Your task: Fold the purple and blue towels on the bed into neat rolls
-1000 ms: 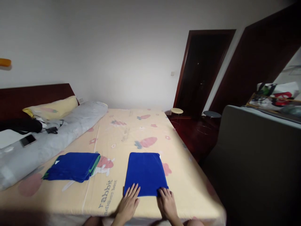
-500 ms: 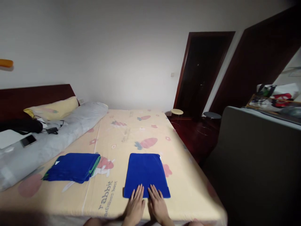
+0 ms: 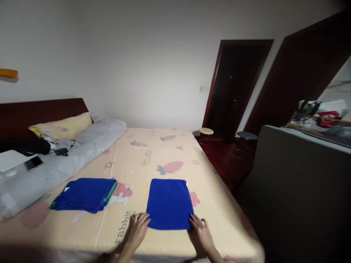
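A folded blue towel [image 3: 170, 204] lies on the bed in front of me. My left hand [image 3: 139, 227] has its near left corner, fingertips on top and the thumb mostly hidden. At the near right corner, my right hand [image 3: 201, 231] pinches the edge in the same way, its outer finger sticking out a little. The towel's near edge bows slightly between the two hands. Further left is a stack of folded blue towels [image 3: 85, 193] with green edging and a small white tag; neither hand touches it.
The bed [image 3: 153, 157] wears a cream sheet with a carrot and rabbit print. Along the left lie a grey rolled quilt [image 3: 79, 153], a yellow pillow [image 3: 64, 126], a phone [image 3: 33, 163] and cables. Two stools [image 3: 206, 131] stand beyond the right edge, near a dark panel [image 3: 296, 190].
My hands have moved apart, from lying flat on the towel's near edge to its two near corners, and now grip them. The stack on the left has stayed put.
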The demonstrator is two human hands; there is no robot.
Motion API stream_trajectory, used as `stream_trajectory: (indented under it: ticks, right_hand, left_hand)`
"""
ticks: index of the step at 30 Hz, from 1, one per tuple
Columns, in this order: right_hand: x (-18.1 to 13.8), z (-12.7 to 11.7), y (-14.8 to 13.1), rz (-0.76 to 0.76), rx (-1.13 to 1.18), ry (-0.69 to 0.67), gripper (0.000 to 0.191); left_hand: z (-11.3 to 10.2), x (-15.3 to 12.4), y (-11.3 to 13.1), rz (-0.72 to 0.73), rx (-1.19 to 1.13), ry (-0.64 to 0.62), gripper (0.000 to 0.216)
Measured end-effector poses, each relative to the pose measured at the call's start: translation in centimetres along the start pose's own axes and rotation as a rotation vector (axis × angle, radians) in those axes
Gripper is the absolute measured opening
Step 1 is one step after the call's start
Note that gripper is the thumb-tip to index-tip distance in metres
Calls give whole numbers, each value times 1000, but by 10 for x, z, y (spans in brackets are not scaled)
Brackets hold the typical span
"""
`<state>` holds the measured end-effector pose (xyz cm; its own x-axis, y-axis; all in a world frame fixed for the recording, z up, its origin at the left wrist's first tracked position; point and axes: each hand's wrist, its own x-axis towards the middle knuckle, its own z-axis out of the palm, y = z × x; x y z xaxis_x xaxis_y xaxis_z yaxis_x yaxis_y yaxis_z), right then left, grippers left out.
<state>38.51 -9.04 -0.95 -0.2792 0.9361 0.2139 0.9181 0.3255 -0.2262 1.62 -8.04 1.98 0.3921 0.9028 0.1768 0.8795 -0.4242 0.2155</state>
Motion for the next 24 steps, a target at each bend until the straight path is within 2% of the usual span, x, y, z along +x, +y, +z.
stream_trajectory:
  ticks: [2, 5, 9, 14, 17, 19, 22, 24]
  right_hand:
    - [-3, -13, -1, 25, 71, -13, 50]
    - [-13, -29, -5, 68, 218, -81, 44]
    - [-19, -34, -7, 220, 318, -76, 32]
    - [-14, -21, -5, 402, 222, 8, 30]
    - [-12, -8, -18, 480, 134, 72, 34]
    - [-10, 7, -40, 445, 80, 132, 43]
    - [-6, 34, -80, 178, 85, 119, 59]
    - [-7, 49, -97, 34, 107, 73, 64]
  left_hand:
    - [-11, -2, 2, -23, -58, 32, 50]
    - [-27, -9, 3, -38, -144, -1, 44]
    - [-34, -12, 1, -202, -238, -53, 30]
    - [-21, -5, 3, -440, -187, -78, 29]
    - [-1, -1, 21, -537, -70, 19, 42]
    - [18, 1, 43, -490, -1, 109, 54]
    - [47, 5, 82, -152, -20, 118, 66]
    - [59, 3, 97, 15, -23, 92, 70]
